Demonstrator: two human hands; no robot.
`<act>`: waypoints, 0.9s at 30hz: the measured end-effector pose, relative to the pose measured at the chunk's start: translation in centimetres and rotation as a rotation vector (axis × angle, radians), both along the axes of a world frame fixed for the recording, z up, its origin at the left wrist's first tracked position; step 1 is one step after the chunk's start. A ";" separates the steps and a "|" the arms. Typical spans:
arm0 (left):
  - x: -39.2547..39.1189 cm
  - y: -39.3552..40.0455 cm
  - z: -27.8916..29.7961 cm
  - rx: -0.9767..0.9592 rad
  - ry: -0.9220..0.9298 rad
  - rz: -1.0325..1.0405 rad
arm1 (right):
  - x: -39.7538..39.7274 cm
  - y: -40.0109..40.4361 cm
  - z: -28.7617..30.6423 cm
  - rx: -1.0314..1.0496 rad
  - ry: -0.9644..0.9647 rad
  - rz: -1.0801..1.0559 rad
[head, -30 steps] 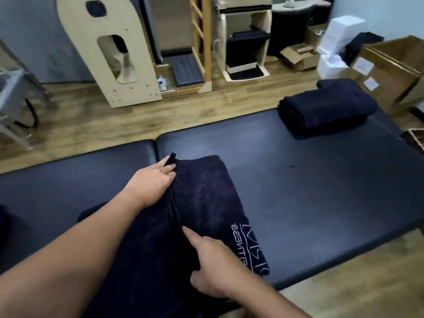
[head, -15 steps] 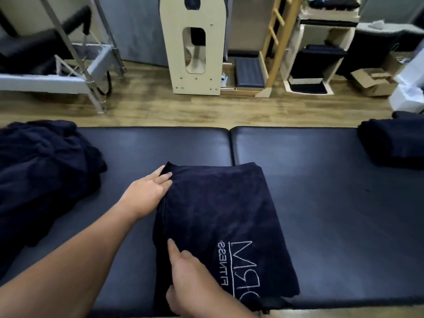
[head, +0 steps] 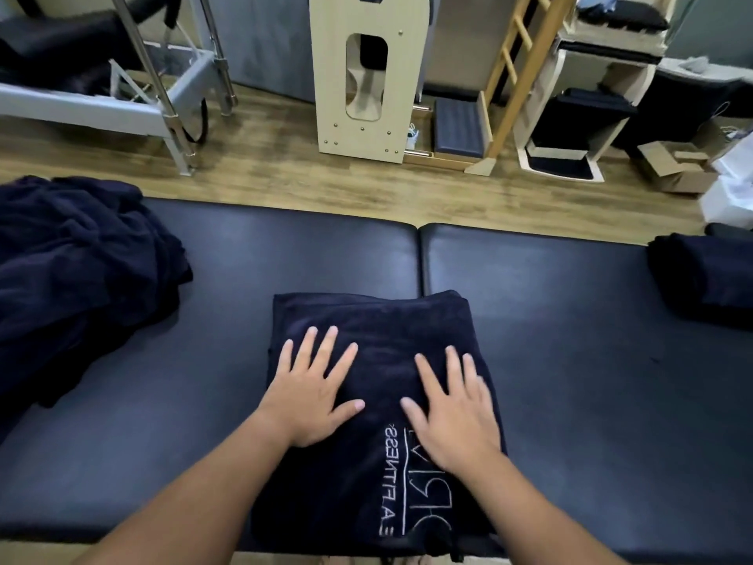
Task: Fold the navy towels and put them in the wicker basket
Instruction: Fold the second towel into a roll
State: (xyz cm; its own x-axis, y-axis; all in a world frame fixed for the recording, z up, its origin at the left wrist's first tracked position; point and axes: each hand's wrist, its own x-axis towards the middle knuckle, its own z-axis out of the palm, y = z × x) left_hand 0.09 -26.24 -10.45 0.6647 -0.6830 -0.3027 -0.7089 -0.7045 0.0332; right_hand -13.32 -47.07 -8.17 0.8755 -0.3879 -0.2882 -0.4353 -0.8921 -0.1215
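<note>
Pressing flat is the step in hand, by the look of it: your left hand (head: 310,395) and right hand (head: 455,409) both lie palm-down on the part-folded navy towel (head: 379,360), fingers straight and spread, gripping nothing. The towel sits in the middle of the padded desk (head: 570,360), across the seam between its two cushions, with its near end and the stitched lettering (head: 401,483) running toward the desk's front edge.

To do this well, sweep from the centre outward so trapped air and ridges leave through the open sides rather than bunching under your palms. Keep the pressure even on both hands; the cloth looks thick and soft, and it will likely creep if one side drags harder. Check that the far edge lines up square, layer over layer, since any offset will show once you fold again. The near end appears to hang close to the desk's front edge, so draw it back before the next fold.

A heap of unfolded towels (head: 77,271) lies to your left and a folded towel (head: 709,279) to your right, both well apart from this one. No wicker basket is in view.
</note>
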 end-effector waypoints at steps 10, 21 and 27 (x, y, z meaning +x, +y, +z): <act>1.9 -4.4 1.3 0.046 0.222 0.184 | 6.9 -3.8 -0.5 0.051 0.110 0.018; -9.7 -1.7 1.0 -0.230 0.043 -0.036 | -5.4 0.6 -0.4 0.026 -0.063 0.365; -15.1 3.2 0.1 -0.158 -0.056 0.002 | -12.3 -1.4 -1.1 -0.059 -0.068 0.451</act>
